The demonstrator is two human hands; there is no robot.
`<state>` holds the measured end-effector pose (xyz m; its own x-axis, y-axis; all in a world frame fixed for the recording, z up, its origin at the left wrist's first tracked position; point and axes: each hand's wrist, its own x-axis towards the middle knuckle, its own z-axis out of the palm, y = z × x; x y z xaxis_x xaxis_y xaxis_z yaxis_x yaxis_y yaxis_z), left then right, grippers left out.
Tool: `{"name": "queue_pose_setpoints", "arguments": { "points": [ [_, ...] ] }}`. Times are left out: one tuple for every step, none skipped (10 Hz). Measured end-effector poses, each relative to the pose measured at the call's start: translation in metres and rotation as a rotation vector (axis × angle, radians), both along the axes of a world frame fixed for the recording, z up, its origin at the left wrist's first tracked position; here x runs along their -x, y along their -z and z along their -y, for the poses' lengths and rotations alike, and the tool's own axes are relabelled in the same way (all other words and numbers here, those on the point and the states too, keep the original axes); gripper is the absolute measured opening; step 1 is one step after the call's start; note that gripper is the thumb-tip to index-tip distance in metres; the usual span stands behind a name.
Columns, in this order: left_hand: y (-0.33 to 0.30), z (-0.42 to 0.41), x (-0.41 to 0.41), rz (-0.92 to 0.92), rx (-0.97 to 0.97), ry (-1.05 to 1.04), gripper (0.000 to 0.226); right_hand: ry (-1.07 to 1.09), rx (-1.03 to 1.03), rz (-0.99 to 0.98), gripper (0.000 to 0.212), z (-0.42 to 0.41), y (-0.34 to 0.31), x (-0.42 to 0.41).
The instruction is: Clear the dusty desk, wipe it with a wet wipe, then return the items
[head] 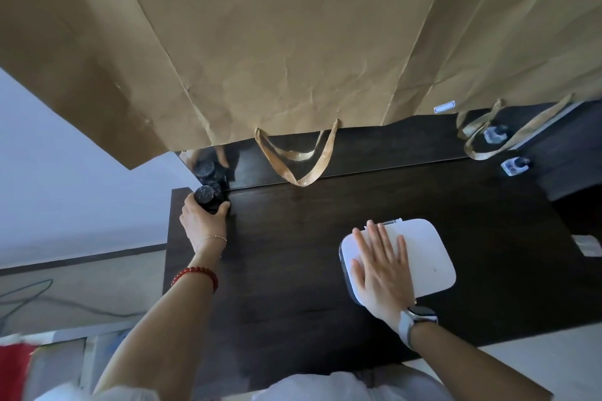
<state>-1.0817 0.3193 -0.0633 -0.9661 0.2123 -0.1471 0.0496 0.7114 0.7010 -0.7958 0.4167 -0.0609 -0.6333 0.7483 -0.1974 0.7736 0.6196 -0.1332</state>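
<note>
Hanging over the back of the scene, a brown paper bag (293, 36) dangles its handles above the dark counter (293, 254). On the counter's right lies a white rounded case (423, 257), the right hand (379, 273) pressing flat on it, fingers straight. At the back left corner, the left hand (203, 221) curls its grip round a black jar (208, 198).

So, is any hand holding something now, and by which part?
The left hand grips a dark jar around its side. The right hand lies flat on the white box, holding nothing.
</note>
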Motion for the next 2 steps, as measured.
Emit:
{"name": "queue_pose_setpoints", "arguments": {
  "points": [
    [-0.002, 0.0, 0.0, 0.007, 0.001, 0.028, 0.074, 0.01, 0.014, -0.015, 0.06, 0.0, -0.002, 0.0],
    [-0.01, -0.004, -0.02, -0.067, -0.009, 0.004, 0.079, 0.042, 0.056, -0.081, 0.055, -0.003, -0.001, 0.003]
  ]
}}
